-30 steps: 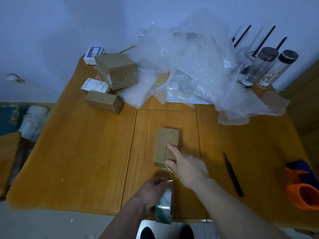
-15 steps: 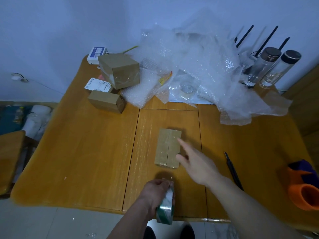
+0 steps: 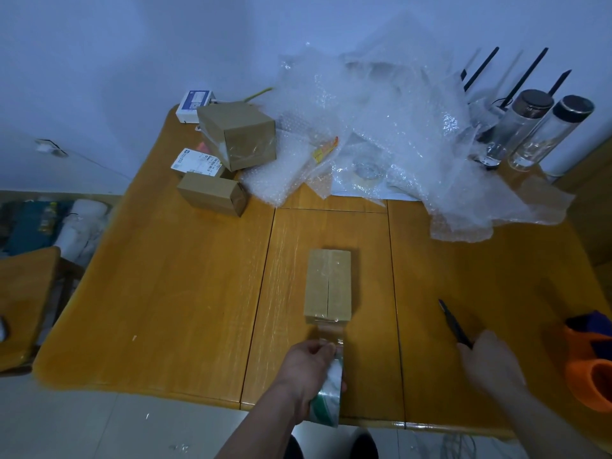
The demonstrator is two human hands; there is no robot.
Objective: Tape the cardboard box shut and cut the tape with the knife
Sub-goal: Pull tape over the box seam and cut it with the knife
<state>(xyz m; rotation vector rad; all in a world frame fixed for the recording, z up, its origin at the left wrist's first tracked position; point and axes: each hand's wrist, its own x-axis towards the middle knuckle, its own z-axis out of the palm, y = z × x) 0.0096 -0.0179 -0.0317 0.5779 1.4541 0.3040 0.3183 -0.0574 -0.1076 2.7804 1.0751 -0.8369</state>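
A small brown cardboard box (image 3: 328,286) lies in the middle of the wooden table (image 3: 172,293), its top seam covered by clear tape. A strip of tape stretches from the box's near end to the tape roll (image 3: 328,397), which my left hand (image 3: 306,369) grips near the table's front edge. A black knife (image 3: 452,321) lies on the table to the right of the box. My right hand (image 3: 490,362) covers the knife's near end, fingers curled on the handle; whether they fully grip it I cannot tell.
Two more cardboard boxes (image 3: 238,135) and labels sit at the back left. A heap of bubble wrap (image 3: 381,134) fills the back middle. Two glass bottles (image 3: 536,127) stand at the back right. An orange and blue object (image 3: 589,359) lies at the right edge.
My right hand left the box top and moved right and nearer, onto the knife handle. My left hand keeps the roll pulled back with the tape taut.
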